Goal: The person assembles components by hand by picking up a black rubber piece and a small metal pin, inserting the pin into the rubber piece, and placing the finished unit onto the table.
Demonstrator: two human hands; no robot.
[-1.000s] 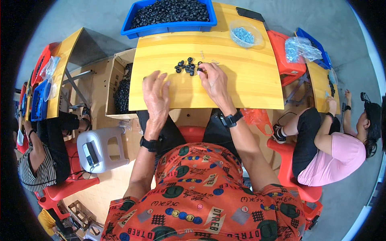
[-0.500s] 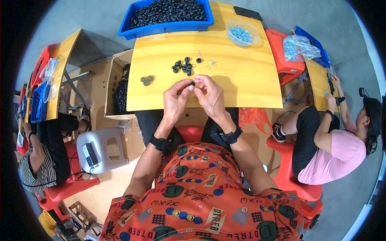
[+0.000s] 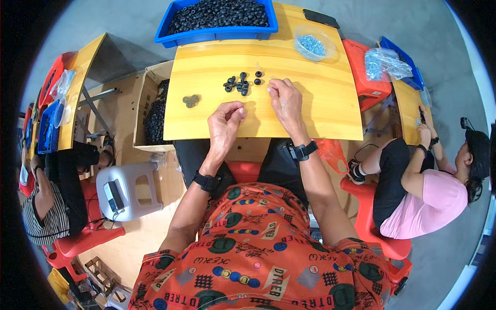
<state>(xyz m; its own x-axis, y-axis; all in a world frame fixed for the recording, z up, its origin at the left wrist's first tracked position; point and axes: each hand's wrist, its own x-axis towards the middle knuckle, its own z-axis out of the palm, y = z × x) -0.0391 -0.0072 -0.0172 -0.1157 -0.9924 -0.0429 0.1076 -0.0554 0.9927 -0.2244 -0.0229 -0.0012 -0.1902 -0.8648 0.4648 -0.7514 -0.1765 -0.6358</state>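
Observation:
My left hand [image 3: 226, 120] hovers near the table's front edge, fingers curled and thumb against the index finger. Whatever may be in that pinch is hidden. Farther out, my right hand [image 3: 285, 101] has its thumb and fingertips together over the small clear pieces [image 3: 272, 80]; I cannot make out what they grip. Just left of those fingertips stand two black ring-shaped parts [image 3: 258, 78], one behind the other. A cluster of black rubber-like parts [image 3: 238, 84] lies left of them. Several dull grey-green round pieces [image 3: 190, 101] sit farther left on the yellow table [image 3: 320, 113].
A blue tray [image 3: 217, 37] heaped with black parts stands at the table's far edge. At the far right are a clear bowl [image 3: 311, 45] of pale blue bits and a phone [image 3: 321, 18]. A carton [image 3: 150, 93] is beside the table. Other people sit left and right.
My hands have parted; the right went forward and right to the clear pieces. The black part between them is gone from there, and a second black part now stands beside the single one.

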